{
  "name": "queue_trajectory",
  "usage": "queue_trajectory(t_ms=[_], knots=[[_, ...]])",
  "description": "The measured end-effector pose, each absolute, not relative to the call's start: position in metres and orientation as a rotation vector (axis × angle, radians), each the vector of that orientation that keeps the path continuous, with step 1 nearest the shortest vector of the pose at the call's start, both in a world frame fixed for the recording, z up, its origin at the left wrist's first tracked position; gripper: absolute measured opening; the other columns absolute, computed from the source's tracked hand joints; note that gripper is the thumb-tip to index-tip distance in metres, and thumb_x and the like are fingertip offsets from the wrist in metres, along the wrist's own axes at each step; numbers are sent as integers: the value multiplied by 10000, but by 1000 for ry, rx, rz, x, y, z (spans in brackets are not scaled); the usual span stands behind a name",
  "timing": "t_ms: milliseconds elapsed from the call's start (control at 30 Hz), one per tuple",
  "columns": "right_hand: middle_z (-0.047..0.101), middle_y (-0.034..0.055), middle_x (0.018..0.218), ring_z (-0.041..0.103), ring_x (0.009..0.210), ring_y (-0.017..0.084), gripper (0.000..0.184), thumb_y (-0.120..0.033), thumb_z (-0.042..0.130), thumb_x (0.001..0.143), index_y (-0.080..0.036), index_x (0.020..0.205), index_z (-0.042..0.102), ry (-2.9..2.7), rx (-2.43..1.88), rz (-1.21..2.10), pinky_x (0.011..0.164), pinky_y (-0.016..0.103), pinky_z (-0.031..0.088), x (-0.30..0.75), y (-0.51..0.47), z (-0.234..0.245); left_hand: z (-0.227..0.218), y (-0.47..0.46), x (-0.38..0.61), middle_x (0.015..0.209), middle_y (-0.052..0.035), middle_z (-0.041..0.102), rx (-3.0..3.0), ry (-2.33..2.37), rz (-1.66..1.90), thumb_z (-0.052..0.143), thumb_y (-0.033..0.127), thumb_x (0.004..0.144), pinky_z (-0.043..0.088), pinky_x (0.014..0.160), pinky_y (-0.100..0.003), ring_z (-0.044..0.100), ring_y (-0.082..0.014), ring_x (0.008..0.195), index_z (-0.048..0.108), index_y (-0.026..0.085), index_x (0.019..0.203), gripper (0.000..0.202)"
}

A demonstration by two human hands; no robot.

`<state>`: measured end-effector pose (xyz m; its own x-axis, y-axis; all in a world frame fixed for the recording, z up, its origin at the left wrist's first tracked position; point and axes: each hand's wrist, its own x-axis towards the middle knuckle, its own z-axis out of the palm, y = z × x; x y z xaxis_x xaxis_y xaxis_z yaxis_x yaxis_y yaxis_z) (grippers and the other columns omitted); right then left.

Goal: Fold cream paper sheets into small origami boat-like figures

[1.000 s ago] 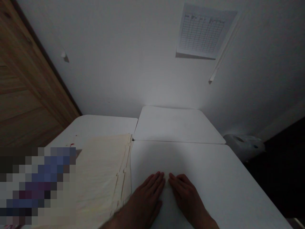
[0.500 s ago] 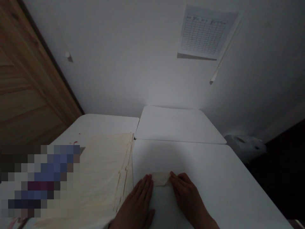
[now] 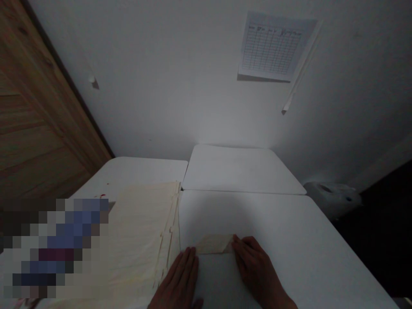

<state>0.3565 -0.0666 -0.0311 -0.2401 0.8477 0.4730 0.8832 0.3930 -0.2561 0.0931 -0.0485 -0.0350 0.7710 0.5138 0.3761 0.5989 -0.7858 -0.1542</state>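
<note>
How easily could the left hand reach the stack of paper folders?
Quite easily, it seems: the left hand lies right beside the stack of paper folders, and nothing stands between them.

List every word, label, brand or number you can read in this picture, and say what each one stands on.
No text is readable.
The printed grid sheet on the white wall has column headings and rows, but they are too small and blurred to read.
The stack of cream paper shows no legible writing.
</note>
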Motion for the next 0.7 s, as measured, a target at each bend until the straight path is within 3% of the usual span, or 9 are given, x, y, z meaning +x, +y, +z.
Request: queue_trajectory(t_ms=[233, 400, 600, 700], knots=[[698, 79, 1073, 647, 949, 218, 296, -108, 447, 888, -173, 1098, 645, -2136, -1471, -253, 791, 356, 590, 376, -88, -31, -39, -46, 95, 1322, -140, 542, -2712, -889, -515, 448, 451, 897, 416, 992, -340, 506, -276, 1208, 316, 111, 1434, 649], [703, 56, 1065, 646, 996, 217, 286, -146, 459, 897, -205, 1105, 646, -2149, -1485, -208, 848, 365, 568, 389, -97, -28, -38, -44, 101, 1253, -148, 596, -2664, -904, -431, 476, 372, 879, 505, 896, -327, 573, -272, 1129, 556, 109, 1218, 436], [682, 83, 1099, 647, 961, 220, 292, -252, 525, 900, -187, 1179, 584, -2031, -1538, -49, 838, 366, 561, 393, -80, -25, -23, -24, 118, 1053, -110, 676, -2757, -1090, -481, 483, 199, 842, 538, 849, -390, 634, -267, 967, 580, 130, 1145, 325], [698, 60, 1034, 654, 896, 200, 238, -246, 529, 902, -211, 1123, 610, -2063, -1486, 66, 833, 362, 548, 393, -68, -21, -11, -10, 125, 1028, -114, 665, -2797, -1195, -498, 509, 150, 808, 536, 836, -408, 621, -277, 962, 586, 140, 1107, 309]])
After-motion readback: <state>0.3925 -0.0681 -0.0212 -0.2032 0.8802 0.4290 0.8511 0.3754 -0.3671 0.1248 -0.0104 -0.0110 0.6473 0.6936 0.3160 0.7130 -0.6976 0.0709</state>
